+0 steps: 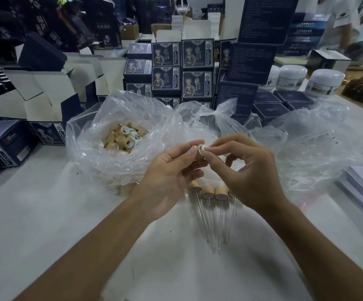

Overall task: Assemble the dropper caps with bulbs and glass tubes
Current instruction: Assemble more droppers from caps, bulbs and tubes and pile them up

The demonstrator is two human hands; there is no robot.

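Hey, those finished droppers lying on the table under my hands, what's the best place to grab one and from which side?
Take a finished dropper by its wooden cap, probably from above, fingers pinching the round sides. The caps sit at the far end of the row; the thin clear glass tubes point toward you and look fragile and slippery. Neighbours lie close, so the left end seems easiest.

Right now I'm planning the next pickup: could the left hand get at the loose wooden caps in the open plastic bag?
Probably yes. The plastic bag gapes open at the top, the wooden caps lie uncovered, and nothing stands between. But the left hand grips a cap that it would have to release first.
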